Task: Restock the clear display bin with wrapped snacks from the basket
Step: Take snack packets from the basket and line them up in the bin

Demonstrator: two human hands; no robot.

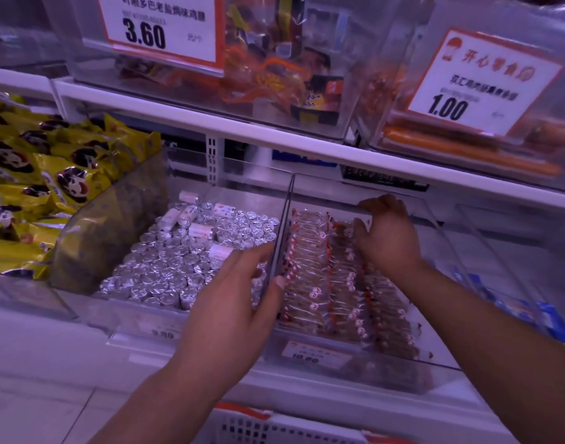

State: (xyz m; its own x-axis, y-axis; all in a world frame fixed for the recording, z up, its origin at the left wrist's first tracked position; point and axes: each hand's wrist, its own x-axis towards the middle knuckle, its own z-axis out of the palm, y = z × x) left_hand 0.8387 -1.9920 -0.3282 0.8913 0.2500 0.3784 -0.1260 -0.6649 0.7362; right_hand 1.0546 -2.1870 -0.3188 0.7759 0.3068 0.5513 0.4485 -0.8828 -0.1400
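Observation:
The clear display bin (441, 261) sits on the lower shelf, right of centre. Rows of brown wrapped snacks (322, 283) in clear wrappers with red ends cover its floor. My left hand (233, 302) grips the bin's left wall, thumb inside and fingers on the outer side. My right hand (386, 238) has its fingers curled over the bin's far rim, with the thumb down among the snacks. Neither hand holds a snack. The white basket (242, 424) with an orange rim shows only at the bottom edge; its contents are hidden.
A neighbouring clear bin holds silver foil-wrapped rolls (185, 261). Yellow snack packs (34, 174) pile up at the left. The upper shelf (242, 129) overhangs closely, carrying bins with price cards (162, 27) and sausages (466, 149). Blue packets (531, 312) lie at the right.

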